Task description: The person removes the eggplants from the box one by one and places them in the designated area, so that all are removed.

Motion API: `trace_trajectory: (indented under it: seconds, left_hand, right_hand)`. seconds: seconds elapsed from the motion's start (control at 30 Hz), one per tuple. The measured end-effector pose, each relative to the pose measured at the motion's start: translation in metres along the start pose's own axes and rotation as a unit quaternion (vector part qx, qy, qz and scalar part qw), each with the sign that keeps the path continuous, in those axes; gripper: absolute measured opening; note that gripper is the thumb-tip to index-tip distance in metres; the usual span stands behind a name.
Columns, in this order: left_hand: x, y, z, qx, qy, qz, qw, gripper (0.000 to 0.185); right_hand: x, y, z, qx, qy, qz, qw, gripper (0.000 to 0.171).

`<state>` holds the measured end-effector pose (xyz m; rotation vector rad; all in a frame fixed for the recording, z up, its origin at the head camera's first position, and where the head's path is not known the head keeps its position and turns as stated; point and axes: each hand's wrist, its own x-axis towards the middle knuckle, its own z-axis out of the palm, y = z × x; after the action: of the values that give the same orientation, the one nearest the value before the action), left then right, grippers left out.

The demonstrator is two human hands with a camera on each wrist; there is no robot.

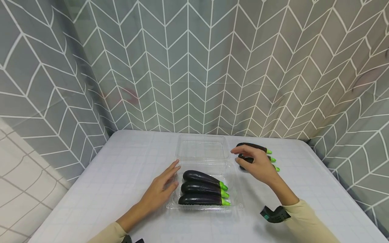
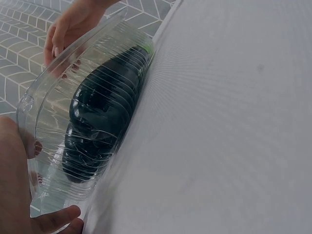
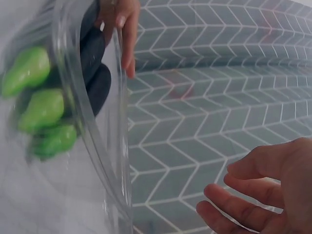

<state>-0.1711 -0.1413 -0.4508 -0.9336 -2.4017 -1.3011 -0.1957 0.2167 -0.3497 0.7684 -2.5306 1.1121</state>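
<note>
Steadying hand: left hand (image 1: 159,190) lies flat against the left edge of the box (image 1: 235,189), fingers straight along its rim, pinching nothing; the left wrist view shows fingertips just touching the ribbed wall.
Reaching hand: right hand (image 1: 258,163) hovers over the loose eggplants (image 1: 270,158), fingers spread and relaxed, holding nothing. Whether a fingertip touches the top one I cannot tell.
Box: clear plastic clamshell, near the middle of the table (image 1: 121,168), its lid (image 1: 202,148) folded back flat behind it.
Packed eggplants: three (image 1: 202,187) lie side by side in the tray, green stems pointing right, filling most of it.
Loose eggplants: three lie in a small pile just right of the lid, apart from the box, stems also to the right.
Backdrop: grey curtain (image 1: 194,67) with a white chevron pattern hangs close behind and at both sides.
Risk, grab: the loose ones look smooth and are heaped; a one-handed pick from above may roll the others toward the table's right edge.
Risk, box: the tray looks thin and light; the left hand only rests against it, so a push from the right could slide or tip it.
Risk, room: the tray seems nearly full; forcing more in may stop the lid from closing.
</note>
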Motion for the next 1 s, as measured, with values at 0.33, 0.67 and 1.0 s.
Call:
trace_trajectory:
  seconds: [0.33, 0.67, 1.0]
  left_hand:
    - [0.001, 0.000, -0.001, -0.009, -0.002, -0.004, 0.9999, 0.053]
    - [0.000, 0.002, 0.000, -0.010, -0.003, -0.005, 0.9999, 0.051]
    - [0.000, 0.001, 0.000, -0.007, 0.009, 0.011, 0.9999, 0.053]
  right_hand:
    - [0.006, -0.011, 0.022, 0.033, -0.033, -0.028, 0.999, 0.024]
    - [0.007, -0.014, 0.046, 0.079, -0.079, -0.022, 0.993, 0.029]
    - [0.010, -0.014, 0.071, 0.086, -0.119, -0.045, 0.988, 0.030]
